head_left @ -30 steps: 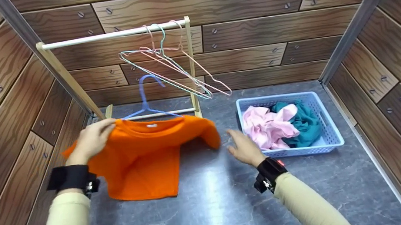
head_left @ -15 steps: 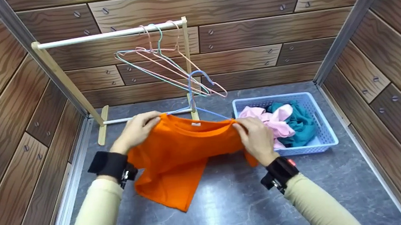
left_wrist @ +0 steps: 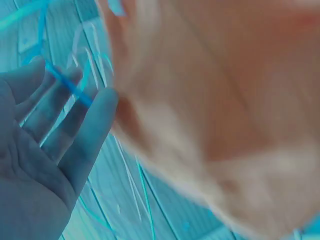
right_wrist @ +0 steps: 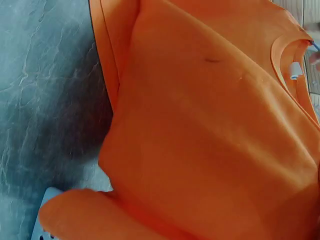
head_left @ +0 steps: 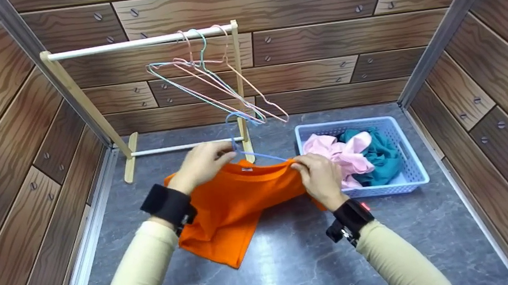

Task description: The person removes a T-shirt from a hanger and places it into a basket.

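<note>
An orange shirt hangs from a blue hanger, whose hook rises above the collar. My right hand pinches the shirt's shoulder at the hanger's right end. At the hanger's neck is my left hand, thumb and fingers apart on either side of it. The left wrist view shows the blue hanger bar crossing that hand's loosely extended fingers. In the right wrist view, the shirt front fills most of the picture, with a white collar label at the right.
Behind the shirt stands a wooden rack, with several pink and green wire hangers at its right end. A light blue basket beside my right hand holds pink cloth and teal cloth. Wood-patterned walls enclose the grey floor.
The shirt and hanger have moved right. My right hand has come in and taken hold of the right shoulder. My left hand has let go of the left shoulder and moved to the hanger's neck.
</note>
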Motion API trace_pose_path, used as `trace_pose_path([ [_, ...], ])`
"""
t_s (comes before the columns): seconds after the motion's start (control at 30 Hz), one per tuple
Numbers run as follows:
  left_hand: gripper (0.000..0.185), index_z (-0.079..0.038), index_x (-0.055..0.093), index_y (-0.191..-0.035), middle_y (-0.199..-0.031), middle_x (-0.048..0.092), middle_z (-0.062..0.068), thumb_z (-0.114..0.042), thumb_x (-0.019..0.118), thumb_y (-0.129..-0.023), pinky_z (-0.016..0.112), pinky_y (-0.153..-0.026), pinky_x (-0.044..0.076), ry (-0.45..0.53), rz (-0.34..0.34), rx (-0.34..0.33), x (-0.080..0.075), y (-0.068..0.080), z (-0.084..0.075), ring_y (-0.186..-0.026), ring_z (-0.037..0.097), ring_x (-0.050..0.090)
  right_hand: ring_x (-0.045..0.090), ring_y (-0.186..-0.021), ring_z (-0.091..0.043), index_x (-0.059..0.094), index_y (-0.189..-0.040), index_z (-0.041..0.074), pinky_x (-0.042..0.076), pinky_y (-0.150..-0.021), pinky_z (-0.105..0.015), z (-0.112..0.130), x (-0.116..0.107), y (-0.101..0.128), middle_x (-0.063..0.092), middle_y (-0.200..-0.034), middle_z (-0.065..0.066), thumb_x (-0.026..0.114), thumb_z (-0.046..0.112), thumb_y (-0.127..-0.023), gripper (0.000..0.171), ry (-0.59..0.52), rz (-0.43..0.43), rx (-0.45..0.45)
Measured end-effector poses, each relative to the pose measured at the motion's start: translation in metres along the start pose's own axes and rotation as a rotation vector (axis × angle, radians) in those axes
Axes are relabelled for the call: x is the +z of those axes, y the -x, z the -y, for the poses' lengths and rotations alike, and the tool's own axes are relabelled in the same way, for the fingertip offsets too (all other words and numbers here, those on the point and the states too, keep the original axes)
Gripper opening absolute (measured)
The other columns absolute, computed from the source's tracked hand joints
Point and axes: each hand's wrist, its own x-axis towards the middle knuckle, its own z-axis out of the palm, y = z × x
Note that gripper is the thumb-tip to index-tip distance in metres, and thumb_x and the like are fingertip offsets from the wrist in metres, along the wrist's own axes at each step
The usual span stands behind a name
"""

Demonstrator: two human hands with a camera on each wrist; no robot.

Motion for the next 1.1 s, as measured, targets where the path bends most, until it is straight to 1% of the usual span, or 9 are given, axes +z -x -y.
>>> trace_pose_path([
  [0.1,0.028,-0.016,0.063,-0.086,-0.077,0.064,0.000,-0.037,0.052,-0.100,0.029,-0.066,0.044,0.049,0.006,0.002,0.006,-0.003,-0.007,-0.069,0.014,0.056,0.073,-0.082,-0.023,0.078,-0.095,0.020,0.055,-0.067,-0.041,0.000,0.003,0.000,0.077,-0.089,0.000,0.073,0.030,-0.087,0.014,-0.020,0.025,0.005],
  [0.2,0.031,-0.016,0.059,-0.080,-0.071,0.057,-0.002,-0.037,0.050,-0.101,0.027,-0.062,0.039,0.067,-0.004,0.003,0.008,-0.002,-0.006,-0.064,0.013,0.049,0.073,-0.080,-0.022,0.079,-0.093,0.019,0.055,-0.067,-0.040,-0.003,0.003,0.000,0.077,-0.088,0.001,0.074,0.030,-0.085,0.014,-0.051,0.055,0.008],
  [0.37,0.029,-0.014,0.058,-0.081,-0.072,0.058,-0.002,-0.034,0.051,-0.101,0.029,-0.066,0.042,0.043,-0.035,0.037,0.005,0.002,0.008,-0.068,0.015,0.053,0.073,-0.079,-0.020,0.079,-0.091,0.015,0.056,-0.070,-0.037,-0.015,-0.002,-0.003,0.077,-0.087,-0.001,0.075,0.023,-0.084,0.012,-0.175,0.118,0.003],
  [0.5,0.026,-0.010,0.058,-0.080,-0.069,0.056,0.001,-0.024,0.053,-0.101,0.030,-0.066,0.041,0.085,-0.076,0.052,-0.005,0.009,0.025,-0.067,0.016,0.051,0.071,-0.077,-0.015,0.079,-0.089,0.011,0.056,-0.071,-0.032,-0.033,-0.009,-0.003,0.077,-0.084,-0.003,0.076,0.017,-0.083,0.009,-0.266,0.135,0.030],
  [0.7,0.026,-0.005,0.060,-0.082,-0.066,0.049,-0.001,-0.020,0.052,-0.101,0.025,-0.063,0.036,0.188,-0.063,0.041,-0.019,0.021,0.041,-0.063,0.012,0.045,0.069,-0.075,-0.016,0.078,-0.088,0.008,0.054,-0.069,-0.034,-0.061,-0.013,0.000,0.077,-0.083,-0.005,0.075,0.017,-0.084,0.010,-0.238,0.152,0.073],
  [0.8,0.026,-0.005,0.061,-0.084,-0.068,0.049,-0.001,-0.022,0.051,-0.102,0.025,-0.066,0.037,0.206,-0.038,0.016,-0.019,0.025,0.042,-0.066,0.012,0.046,0.070,-0.077,-0.017,0.078,-0.089,0.007,0.055,-0.071,-0.037,-0.065,-0.010,0.002,0.077,-0.084,-0.006,0.075,0.017,-0.084,0.011,-0.240,0.161,0.089],
  [0.93,0.028,-0.006,0.060,-0.083,-0.068,0.049,-0.002,-0.023,0.050,-0.102,0.025,-0.066,0.038,0.210,-0.013,-0.013,-0.015,0.027,0.040,-0.066,0.011,0.046,0.071,-0.078,-0.018,0.078,-0.089,0.008,0.056,-0.072,-0.038,-0.056,-0.006,0.003,0.077,-0.085,-0.006,0.075,0.019,-0.085,0.012,-0.253,0.157,0.086],
  [1.0,0.029,-0.006,0.060,-0.083,-0.068,0.051,-0.001,-0.023,0.049,-0.103,0.024,-0.064,0.039,0.218,-0.007,-0.023,-0.013,0.026,0.036,-0.064,0.011,0.047,0.070,-0.076,-0.017,0.078,-0.088,0.008,0.056,-0.071,-0.036,-0.050,-0.003,0.001,0.076,-0.084,-0.005,0.075,0.019,-0.085,0.012,-0.263,0.150,0.083],
  [1.1,0.030,-0.008,0.062,-0.086,-0.070,0.057,0.001,-0.026,0.048,-0.103,0.024,-0.054,0.045,0.266,0.026,-0.064,-0.013,0.022,0.026,-0.061,0.011,0.053,0.068,-0.076,-0.016,0.078,-0.088,0.008,0.054,-0.071,-0.032,-0.041,0.001,-0.003,0.076,-0.083,-0.005,0.075,0.019,-0.086,0.011,-0.286,0.135,0.110],
])
